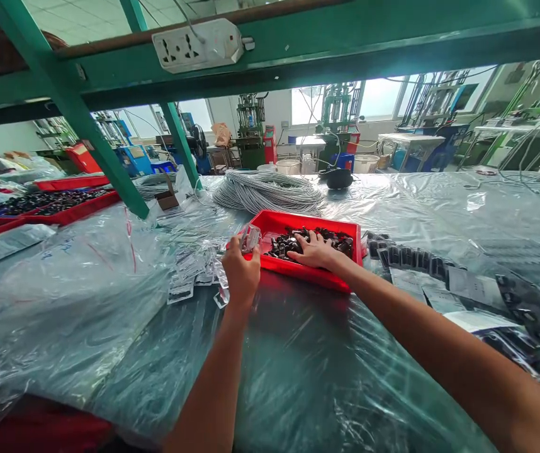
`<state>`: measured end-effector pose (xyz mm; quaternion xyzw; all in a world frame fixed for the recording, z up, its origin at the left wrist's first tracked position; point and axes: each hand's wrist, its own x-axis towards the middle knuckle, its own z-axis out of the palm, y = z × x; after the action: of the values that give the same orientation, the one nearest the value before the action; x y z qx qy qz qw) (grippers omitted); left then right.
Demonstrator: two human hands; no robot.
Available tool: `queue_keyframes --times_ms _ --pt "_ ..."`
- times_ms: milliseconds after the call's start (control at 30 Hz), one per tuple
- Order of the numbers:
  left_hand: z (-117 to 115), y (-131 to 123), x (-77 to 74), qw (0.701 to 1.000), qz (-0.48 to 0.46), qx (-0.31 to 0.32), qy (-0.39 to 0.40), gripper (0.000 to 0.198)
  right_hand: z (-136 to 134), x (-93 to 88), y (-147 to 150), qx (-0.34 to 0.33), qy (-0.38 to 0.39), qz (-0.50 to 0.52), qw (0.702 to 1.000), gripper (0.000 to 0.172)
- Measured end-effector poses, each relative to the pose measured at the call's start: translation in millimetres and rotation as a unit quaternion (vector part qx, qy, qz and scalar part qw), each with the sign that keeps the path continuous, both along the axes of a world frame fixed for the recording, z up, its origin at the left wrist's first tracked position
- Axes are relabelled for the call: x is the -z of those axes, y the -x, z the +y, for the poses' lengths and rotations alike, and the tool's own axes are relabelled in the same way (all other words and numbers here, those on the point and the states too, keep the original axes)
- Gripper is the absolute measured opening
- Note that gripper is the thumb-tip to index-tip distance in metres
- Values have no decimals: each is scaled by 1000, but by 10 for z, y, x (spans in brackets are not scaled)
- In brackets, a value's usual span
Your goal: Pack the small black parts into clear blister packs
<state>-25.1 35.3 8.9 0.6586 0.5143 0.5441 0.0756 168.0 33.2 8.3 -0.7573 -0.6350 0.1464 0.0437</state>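
Observation:
A red tray [305,277] holds a heap of small black parts [282,246], too small to name exactly. My right hand [318,250] reaches into it from the right, fingers spread over the heap and touching it. At the tray's left end my left hand [241,267] is closed on a clear plastic blister pack [251,239], pinched between thumb and fingers. More flat clear blister packs [189,274] lie in a loose pile just left of that hand. To the right of the tray, filled packs [416,259] with black parts stand in a curved row.
Behind the tray lies a coil of grey cable [270,192]. Plastic sheeting [85,277] covers the table, bunched at left. A green frame post [95,145] rises at left, carrying a crossbeam with a power strip [198,45]. Other red trays [62,214] sit far left.

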Motion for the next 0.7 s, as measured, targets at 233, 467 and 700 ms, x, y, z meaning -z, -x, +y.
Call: queue_keyframes --times_ms 233,467,700 --pt "59 51 48 1000 0 -9 -28 23 497 -164 380 -98 -62 68 991 61" --pt "129 210 1 995 -18 -72 -72 30 -113 -559 71 -148 -326 17 933 43" --pt "127 368 -117 989 -55 -110 -76 43 -1498 -230 -820 -8 -79 -140 987 21"
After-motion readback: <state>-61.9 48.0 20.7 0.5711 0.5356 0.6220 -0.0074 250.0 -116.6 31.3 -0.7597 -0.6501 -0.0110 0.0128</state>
